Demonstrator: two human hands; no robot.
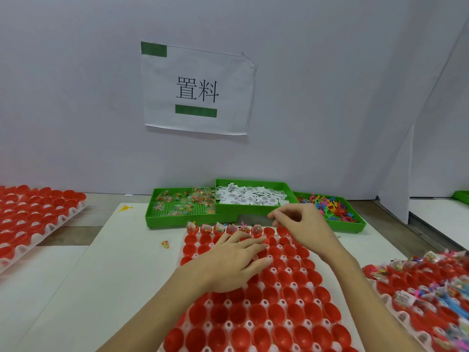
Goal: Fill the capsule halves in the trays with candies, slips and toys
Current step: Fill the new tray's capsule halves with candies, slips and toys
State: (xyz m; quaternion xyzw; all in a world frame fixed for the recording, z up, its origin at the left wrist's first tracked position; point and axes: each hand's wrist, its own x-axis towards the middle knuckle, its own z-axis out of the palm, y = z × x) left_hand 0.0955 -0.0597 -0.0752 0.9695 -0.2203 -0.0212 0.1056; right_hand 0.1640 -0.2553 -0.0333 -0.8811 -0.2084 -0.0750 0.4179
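Left hand [234, 262], palm down with fingers extended nearly straight, rests flat on the red capsule halves [276, 313] of the centre tray [250, 323], holding nothing. Right hand [302, 226], raised above the tray's far rows, has loosely curled fingers with thumb and fingertips drawn together; whether they pinch anything cannot be told. Beneath both hands the halves are smooth, glossy, egg-shaped cups seated in a white moulded tray with round holes between seats. Just beyond the left fingertips, the farthest row already holds wrapped candies and slips (contents small and blurred). Beyond the right hand lie three green plastic bins: candies in clear wrappers [187, 199] on a perforated floor, white printed slips [250, 196], and thin multicoloured toys [330, 207] whose shapes are hard to make out. Left of the left hand a single wrapped candy [165, 244] lies on the white tabletop [101, 275]. Further out, another tray of red halves [33, 217] is cut off at the left edge, and a filled tray [426, 288] at the right edge.
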